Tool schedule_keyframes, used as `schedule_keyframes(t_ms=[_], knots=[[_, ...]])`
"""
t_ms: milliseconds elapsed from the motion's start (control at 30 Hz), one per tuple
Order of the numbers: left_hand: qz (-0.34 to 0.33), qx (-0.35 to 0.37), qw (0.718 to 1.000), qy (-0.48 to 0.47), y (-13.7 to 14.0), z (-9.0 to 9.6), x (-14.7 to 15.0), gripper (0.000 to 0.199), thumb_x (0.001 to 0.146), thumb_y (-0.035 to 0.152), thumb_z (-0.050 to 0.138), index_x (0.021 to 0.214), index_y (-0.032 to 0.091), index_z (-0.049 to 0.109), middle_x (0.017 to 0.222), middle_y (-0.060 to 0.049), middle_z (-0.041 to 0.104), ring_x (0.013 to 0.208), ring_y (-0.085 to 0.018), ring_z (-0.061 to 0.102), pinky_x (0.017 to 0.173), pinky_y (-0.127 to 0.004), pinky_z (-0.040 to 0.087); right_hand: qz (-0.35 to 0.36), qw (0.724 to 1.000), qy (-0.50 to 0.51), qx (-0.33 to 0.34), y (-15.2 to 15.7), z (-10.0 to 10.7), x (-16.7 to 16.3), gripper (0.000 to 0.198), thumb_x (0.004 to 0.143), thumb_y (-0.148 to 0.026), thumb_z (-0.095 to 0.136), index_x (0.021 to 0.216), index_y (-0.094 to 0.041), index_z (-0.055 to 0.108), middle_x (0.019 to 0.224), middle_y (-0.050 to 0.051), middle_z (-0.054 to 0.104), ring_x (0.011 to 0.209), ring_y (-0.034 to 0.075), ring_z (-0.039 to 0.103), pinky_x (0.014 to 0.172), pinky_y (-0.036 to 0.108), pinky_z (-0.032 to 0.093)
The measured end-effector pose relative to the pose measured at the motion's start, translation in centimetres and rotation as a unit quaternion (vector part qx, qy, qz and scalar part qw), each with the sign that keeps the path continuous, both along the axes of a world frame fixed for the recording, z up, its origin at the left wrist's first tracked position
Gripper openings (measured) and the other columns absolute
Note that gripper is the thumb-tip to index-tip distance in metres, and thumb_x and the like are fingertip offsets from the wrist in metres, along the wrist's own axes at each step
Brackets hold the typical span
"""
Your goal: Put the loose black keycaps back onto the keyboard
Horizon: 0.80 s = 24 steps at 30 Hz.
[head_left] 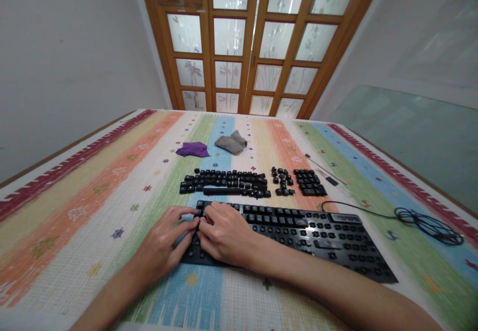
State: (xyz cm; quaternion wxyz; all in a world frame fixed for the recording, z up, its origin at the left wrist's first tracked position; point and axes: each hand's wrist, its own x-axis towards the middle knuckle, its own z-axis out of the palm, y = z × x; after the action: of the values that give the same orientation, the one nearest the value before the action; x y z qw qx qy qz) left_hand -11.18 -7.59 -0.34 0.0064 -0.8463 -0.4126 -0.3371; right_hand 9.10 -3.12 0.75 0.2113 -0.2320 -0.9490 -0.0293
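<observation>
A black keyboard [328,236] lies at a slant, with keycaps on its top rows and bare switches over much of the rest. At its upper left corner, my left hand [164,236] reaches in from the left edge, thumb and fingers drawn together over the keys. My right hand [226,234] is curled over the same spot, its fingers pinched against the left fingertips. Whatever is between the fingers is too small or hidden to make out. Behind the keyboard sit loose black keycaps [231,179], laid out in keyboard order, with a long space bar [222,191] in front.
A purple cloth [192,149] and a grey cloth [231,143] lie farther back. To the right are a thin stick-like brush [324,167], a small black piece [331,181] and the coiled cable [429,226]. A striped tablecloth [93,231] covers the table.
</observation>
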Motion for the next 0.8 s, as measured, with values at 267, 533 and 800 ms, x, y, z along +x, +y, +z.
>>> schedule_keyframes(t_ms=[267, 533, 800], knots=[[0.008, -0.019, 1.0, 0.022, -0.1, -0.5, -0.1, 0.023, 0.097, 0.019, 0.048, 0.106, 0.02, 0.069, 0.121, -0.01, 0.062, 0.113, -0.024, 0.059, 0.098, -0.039, 0.052, -0.012, 1.0, -0.012, -0.013, -0.1, -0.2, 0.0, 0.018, 0.094, -0.026, 0.053, 0.088, -0.015, 0.067, 0.084, 0.009, 0.058, 0.081, 0.022, 0.047, 0.068, 0.034, 0.037], [-0.018, -0.047, 0.997, 0.056, 1.4, 2.1, -0.9, 0.023, 0.098, 0.026, 0.05, 0.101, 0.023, 0.073, 0.123, -0.008, 0.064, 0.115, -0.024, 0.059, 0.1, -0.041, 0.051, -0.025, 0.998, -0.029, -0.054, -0.1, 1.2, 1.1, 0.023, 0.096, -0.032, 0.056, 0.092, -0.016, 0.072, 0.085, 0.009, 0.06, 0.083, 0.022, 0.049, 0.071, 0.033, 0.037], [0.093, -0.1, 0.99, 0.031, 10.1, 4.7, -3.3, 0.042, 0.092, 0.052, 0.048, 0.109, 0.019, 0.07, 0.113, -0.011, 0.068, 0.105, -0.027, 0.062, 0.098, -0.042, 0.049, -0.056, 0.995, -0.015, -0.078, 1.2, 3.5, 2.4, 0.02, 0.096, -0.028, 0.056, 0.094, -0.016, 0.073, 0.088, 0.008, 0.06, 0.082, 0.02, 0.048, 0.071, 0.032, 0.032]])
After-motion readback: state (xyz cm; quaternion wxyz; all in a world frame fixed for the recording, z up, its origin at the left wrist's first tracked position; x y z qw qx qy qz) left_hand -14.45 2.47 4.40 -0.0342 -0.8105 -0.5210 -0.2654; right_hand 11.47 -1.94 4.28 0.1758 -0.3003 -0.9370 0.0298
